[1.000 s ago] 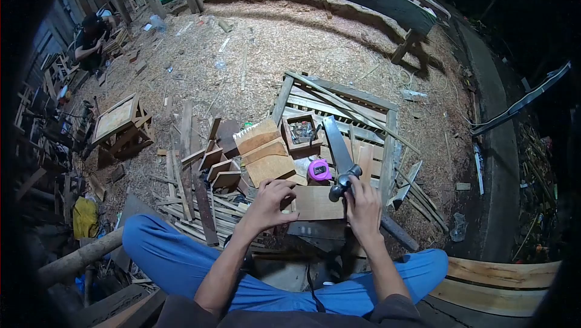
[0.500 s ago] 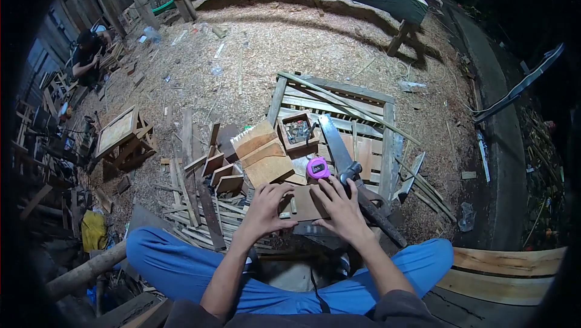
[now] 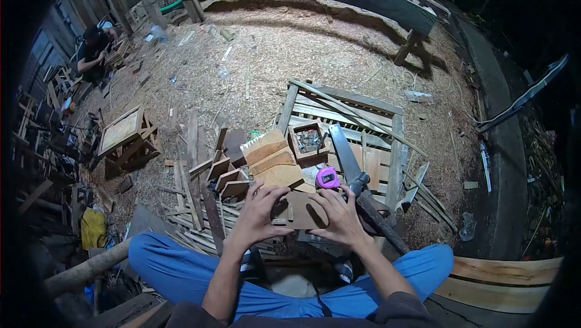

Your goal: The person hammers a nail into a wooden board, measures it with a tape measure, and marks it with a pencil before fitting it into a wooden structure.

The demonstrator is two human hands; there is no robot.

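Note:
A flat brown wooden board point(image 3: 304, 212) lies in front of me between my hands, with a small pale wood strip at its left part. My left hand point(image 3: 259, 216) curves around the board's left end, fingers at the far edge and thumb at the near edge. At the right end my right hand point(image 3: 340, 216) holds it the same way. Just beyond the right fingers sits a pink tape measure point(image 3: 327, 177). A hammer point(image 3: 376, 219) lies to the right, its head against a handsaw point(image 3: 345, 149).
Light wooden pieces point(image 3: 272, 161) and an open wooden box point(image 3: 307, 140) with small metal parts lie ahead on a slatted pallet point(image 3: 396, 140). Scrap strips are heaped at left, near a small wooden stand point(image 3: 124, 134). Another person point(image 3: 94, 55) crouches at far left.
The view has shifted slightly, so the surroundings sit lower and further right. Both hands remain at the board's ends, and my right fingers look a little more curled.

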